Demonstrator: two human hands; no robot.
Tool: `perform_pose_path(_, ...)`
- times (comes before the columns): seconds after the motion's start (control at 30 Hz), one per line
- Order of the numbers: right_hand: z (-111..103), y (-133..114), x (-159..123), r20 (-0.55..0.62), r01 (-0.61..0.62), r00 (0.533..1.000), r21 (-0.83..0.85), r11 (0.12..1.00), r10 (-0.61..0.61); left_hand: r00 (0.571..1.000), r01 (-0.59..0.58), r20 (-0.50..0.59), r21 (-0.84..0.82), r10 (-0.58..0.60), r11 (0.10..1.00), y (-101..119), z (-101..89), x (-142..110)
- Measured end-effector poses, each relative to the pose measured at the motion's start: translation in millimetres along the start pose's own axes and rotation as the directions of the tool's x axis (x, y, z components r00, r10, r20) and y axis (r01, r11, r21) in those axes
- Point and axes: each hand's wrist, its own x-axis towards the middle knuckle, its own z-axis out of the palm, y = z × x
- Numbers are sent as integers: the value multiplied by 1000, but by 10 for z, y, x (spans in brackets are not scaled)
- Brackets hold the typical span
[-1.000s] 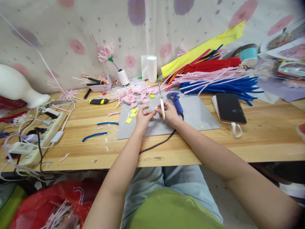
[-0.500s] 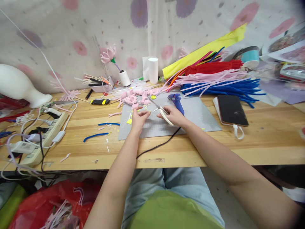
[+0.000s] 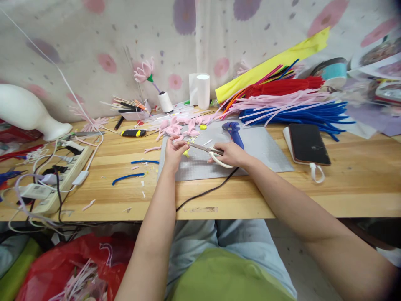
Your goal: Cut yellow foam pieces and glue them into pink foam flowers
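My right hand (image 3: 232,155) is closed around the white handles of a pair of scissors (image 3: 219,160). Their metal blades point left, with the tips close to my left fingertips. My left hand (image 3: 176,154) pinches a small yellow piece (image 3: 186,153), whose exact shape is too small to make out. Both hands are over the grey mat (image 3: 200,170). Just beyond them lie pink fuzzy petal shapes (image 3: 172,127) and a yellow bit (image 3: 203,126). A blue glue gun (image 3: 234,134) rests on the mat behind my right hand.
Bundles of blue pipe cleaners (image 3: 291,116) and red ones (image 3: 285,88) lie at the back right, near a dark phone-like device (image 3: 308,144). A yellow-black cutter (image 3: 133,133), blue stem pieces (image 3: 128,178) and a power strip (image 3: 69,177) are on the left. A black cord (image 3: 208,190) crosses the front.
The scissors have turned so their blades point more directly left, toward my left fingers. My left hand has shifted slightly left, and yellow now shows at its fingertips.
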Motion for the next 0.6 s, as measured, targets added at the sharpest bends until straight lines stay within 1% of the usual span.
perform_pose_path(0.3,-16,9,-1,-14,14,1000,-4,1000,-14,1000,5,29,17,-5,1000,-2,6,-19)
perform_pose_path(0.6,-23,-2,0,6,4,1000,-18,1000,-4,1000,9,13,19,-9,1000,-2,-1,-18)
